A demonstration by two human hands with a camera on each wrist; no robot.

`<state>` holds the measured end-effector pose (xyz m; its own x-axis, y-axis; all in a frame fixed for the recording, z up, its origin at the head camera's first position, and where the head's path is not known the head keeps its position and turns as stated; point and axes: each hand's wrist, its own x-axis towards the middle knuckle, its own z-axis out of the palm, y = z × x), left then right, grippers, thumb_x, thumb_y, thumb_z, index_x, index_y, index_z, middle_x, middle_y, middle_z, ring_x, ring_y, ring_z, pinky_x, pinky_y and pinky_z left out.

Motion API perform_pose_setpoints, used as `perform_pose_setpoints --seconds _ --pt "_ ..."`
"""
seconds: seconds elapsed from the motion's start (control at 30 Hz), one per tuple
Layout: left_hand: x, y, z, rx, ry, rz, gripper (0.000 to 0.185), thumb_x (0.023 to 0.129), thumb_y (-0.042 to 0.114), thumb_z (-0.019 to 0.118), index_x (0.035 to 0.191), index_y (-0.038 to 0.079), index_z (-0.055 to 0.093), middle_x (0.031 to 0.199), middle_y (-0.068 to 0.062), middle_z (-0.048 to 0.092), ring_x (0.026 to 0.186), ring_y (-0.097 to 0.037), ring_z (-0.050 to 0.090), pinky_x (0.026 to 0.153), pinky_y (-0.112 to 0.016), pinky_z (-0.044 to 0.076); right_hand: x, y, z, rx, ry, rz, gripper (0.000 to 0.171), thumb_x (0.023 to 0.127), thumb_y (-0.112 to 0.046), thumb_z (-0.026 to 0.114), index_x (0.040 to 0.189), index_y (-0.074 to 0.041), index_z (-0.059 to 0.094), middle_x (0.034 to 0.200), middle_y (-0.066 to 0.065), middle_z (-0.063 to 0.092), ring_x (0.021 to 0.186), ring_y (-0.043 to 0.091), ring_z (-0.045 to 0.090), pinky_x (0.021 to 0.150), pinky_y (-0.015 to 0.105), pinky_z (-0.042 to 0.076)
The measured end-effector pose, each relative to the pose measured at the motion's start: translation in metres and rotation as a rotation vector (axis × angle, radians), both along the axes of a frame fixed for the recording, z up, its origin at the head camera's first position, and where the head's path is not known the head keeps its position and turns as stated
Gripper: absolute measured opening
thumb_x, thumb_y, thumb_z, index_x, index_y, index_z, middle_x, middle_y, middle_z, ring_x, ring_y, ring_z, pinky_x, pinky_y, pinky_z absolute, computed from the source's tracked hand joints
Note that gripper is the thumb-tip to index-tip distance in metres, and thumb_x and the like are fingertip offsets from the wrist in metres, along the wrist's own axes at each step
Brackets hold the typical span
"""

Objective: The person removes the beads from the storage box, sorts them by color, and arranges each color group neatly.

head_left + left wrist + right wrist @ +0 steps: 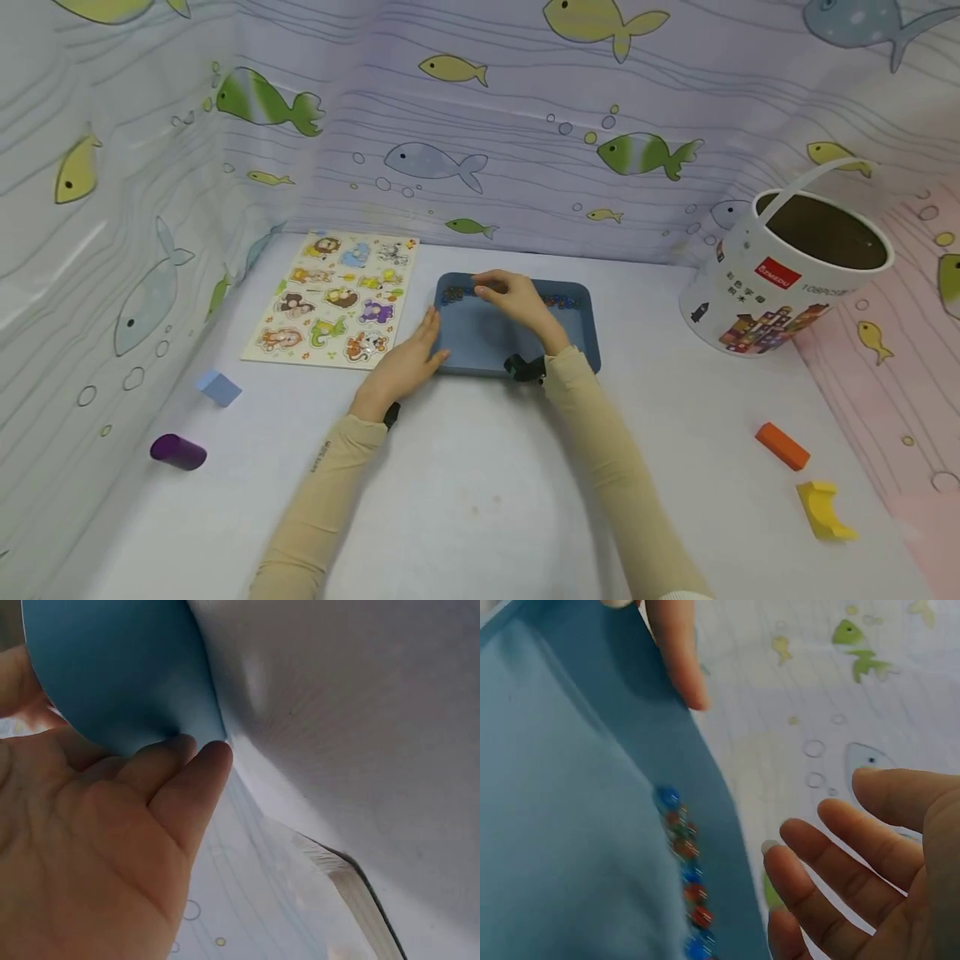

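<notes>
A shallow blue-grey tray (480,337) lies on the white table. Small shiny beads (692,892), blue and orange-red, line up along its far wall; the right hand hides part of the row in the head view. My left hand (403,364) is at the tray's left side, its fingers nearly straight against the outer wall and its thumb by the near corner. Over the far part of the tray is my right hand (517,302), fingers loosely bent. Nothing shows between its thumb and fingers in the right wrist view.
An animal puzzle board (341,296) lies left of the tray. Further left are a blue block (219,388) and a purple cylinder (178,452). On the right stand a white bucket (780,275), an orange block (782,446) and a yellow curved block (825,510). Fish-print curtains enclose the table.
</notes>
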<state>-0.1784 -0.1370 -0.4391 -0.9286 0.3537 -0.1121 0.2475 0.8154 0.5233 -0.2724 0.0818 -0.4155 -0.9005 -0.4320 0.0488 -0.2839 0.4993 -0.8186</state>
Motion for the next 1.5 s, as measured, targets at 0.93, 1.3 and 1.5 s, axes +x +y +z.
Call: perform_pose_setpoints --seconds 0.93,1.3,1.5 --pt "0.000 -0.002 -0.011 0.048 0.054 -0.039 0.058 0.102 0.014 0.035 0.153 -0.003 0.012 0.164 -0.014 0.001 0.147 -0.031 0.025 0.118 -0.047 0.031 -0.019 -0.069 -0.041 0.202 -0.032 -0.102 0.022 0.085 -0.011 0.073 0.107 -0.009 0.072 0.105 0.006 0.074 0.097 0.020 0.068 0.089 0.033 0.055" --pt "-0.001 -0.005 -0.011 0.068 0.038 -0.028 0.057 0.103 0.015 0.034 0.154 -0.002 0.012 0.164 -0.013 0.002 0.149 -0.030 0.020 0.121 -0.047 0.025 -0.020 -0.063 -0.040 0.081 -0.108 -0.082 0.018 0.091 -0.019 0.067 0.106 -0.012 0.073 0.110 0.007 0.072 0.092 0.019 0.066 0.075 0.027 0.054" --pt "-0.002 -0.006 -0.008 0.075 0.034 0.005 0.058 0.102 0.015 0.033 0.154 -0.002 0.012 0.164 -0.014 0.002 0.149 -0.031 0.018 0.122 -0.047 0.022 -0.010 -0.045 -0.026 -0.053 -0.147 -0.075 0.026 0.095 -0.026 0.062 0.115 -0.012 0.070 0.119 0.007 0.068 0.099 0.022 0.064 0.081 0.033 0.055"
